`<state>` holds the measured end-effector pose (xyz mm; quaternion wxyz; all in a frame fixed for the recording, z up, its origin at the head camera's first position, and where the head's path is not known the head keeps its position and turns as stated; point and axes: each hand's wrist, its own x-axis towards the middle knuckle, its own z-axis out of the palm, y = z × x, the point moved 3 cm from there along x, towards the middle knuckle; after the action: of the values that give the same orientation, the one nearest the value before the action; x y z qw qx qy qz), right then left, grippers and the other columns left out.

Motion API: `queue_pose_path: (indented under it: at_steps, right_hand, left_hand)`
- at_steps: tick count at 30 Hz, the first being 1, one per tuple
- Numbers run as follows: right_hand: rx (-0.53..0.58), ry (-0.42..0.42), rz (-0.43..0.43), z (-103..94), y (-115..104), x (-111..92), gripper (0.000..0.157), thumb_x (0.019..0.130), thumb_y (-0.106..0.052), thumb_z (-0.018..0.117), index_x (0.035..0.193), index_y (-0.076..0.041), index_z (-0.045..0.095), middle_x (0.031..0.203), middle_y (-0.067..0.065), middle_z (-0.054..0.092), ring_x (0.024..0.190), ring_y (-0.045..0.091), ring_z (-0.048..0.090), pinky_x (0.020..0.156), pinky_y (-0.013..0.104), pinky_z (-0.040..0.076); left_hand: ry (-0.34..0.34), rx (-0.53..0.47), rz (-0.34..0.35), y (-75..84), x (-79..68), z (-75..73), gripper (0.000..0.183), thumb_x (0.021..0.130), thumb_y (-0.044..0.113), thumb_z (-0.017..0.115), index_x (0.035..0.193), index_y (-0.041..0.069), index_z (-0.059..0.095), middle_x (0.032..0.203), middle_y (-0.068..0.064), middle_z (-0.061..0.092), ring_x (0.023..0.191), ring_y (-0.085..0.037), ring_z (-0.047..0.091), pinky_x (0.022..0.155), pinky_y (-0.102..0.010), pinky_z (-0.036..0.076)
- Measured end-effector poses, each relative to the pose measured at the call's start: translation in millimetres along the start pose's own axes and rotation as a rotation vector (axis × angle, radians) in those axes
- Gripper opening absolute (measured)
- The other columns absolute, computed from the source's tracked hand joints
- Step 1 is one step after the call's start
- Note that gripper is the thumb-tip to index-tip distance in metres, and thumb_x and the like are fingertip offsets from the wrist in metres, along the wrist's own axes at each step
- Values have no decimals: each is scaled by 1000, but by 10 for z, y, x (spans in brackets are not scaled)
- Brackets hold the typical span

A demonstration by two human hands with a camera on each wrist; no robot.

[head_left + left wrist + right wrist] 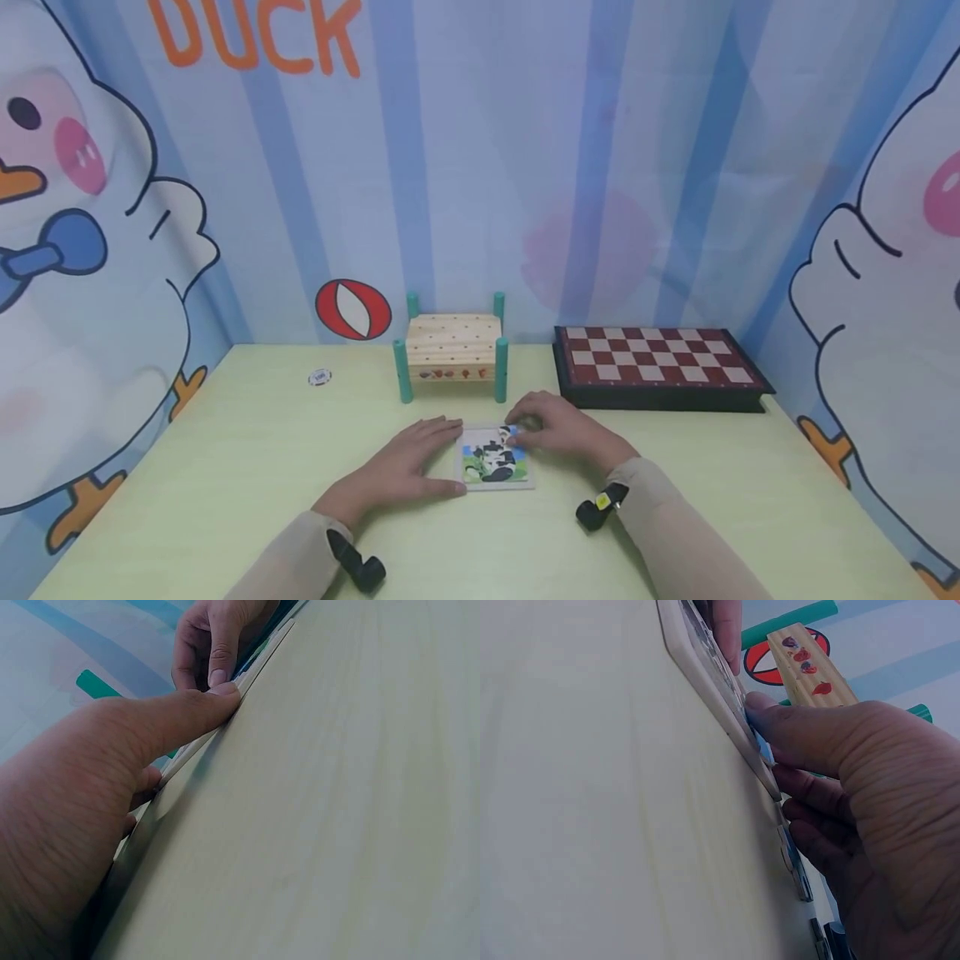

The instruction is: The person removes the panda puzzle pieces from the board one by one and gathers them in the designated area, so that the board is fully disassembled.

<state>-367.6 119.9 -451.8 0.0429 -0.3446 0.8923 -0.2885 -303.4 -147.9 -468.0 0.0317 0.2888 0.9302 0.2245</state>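
A small jigsaw puzzle (495, 460) with a black-and-white animal on green and blue lies in a pale, shallow tray (498, 487). My left hand (401, 467) rests along the tray's left side, its straight fingers at the upper left corner and thumb at the lower left; the left wrist view shows the thumb (180, 720) on the tray's edge. At the upper right corner my right hand (562, 429) pinches a puzzle piece (763, 748) between thumb and fingers, close over the tray. Another loose puzzle piece (796, 862) lies beneath that hand.
Behind the tray stands a toy wooden bed-like stand (453, 342) with green posts. A chessboard box (660, 367) sits at the back right. To the back left lies a round chip (319, 377). A printed cloth backdrop (480, 167) rises behind the table.
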Motion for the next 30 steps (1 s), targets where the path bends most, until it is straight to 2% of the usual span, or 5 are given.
queue_pose_path:
  at_steps: [10, 22, 30]
  right_hand:
    - [16, -2, 33, -8, -3, 5, 26, 90, -40, 75, 113, -26, 74, 117, -10, 65, 114, 14, 56, 103, 42, 46]
    - [21, 14, 7, -9, -9, -8, 23, 91, -37, 75, 110, -24, 74, 115, -9, 66, 112, 15, 57, 101, 43, 47]
    - [66, 12, 65, -7, -45, -20, 22, 89, -32, 78, 107, -21, 69, 109, -7, 63, 104, 16, 55, 98, 43, 48]
  left_hand:
    - [5, -3, -1, -24, 14, 5, 92, 83, 75, 60, 157, 25, 38, 162, 7, 32, 152, -24, 20, 122, -55, 18]
    - [5, 8, -3, -1, 19, 5, 92, 83, 76, 59, 157, 25, 38, 162, 9, 32, 152, -23, 20, 122, -53, 17]
    - [4, 24, -21, -12, 13, 15, 94, 81, 78, 58, 157, 27, 38, 162, 10, 31, 152, -22, 21, 122, -53, 18]
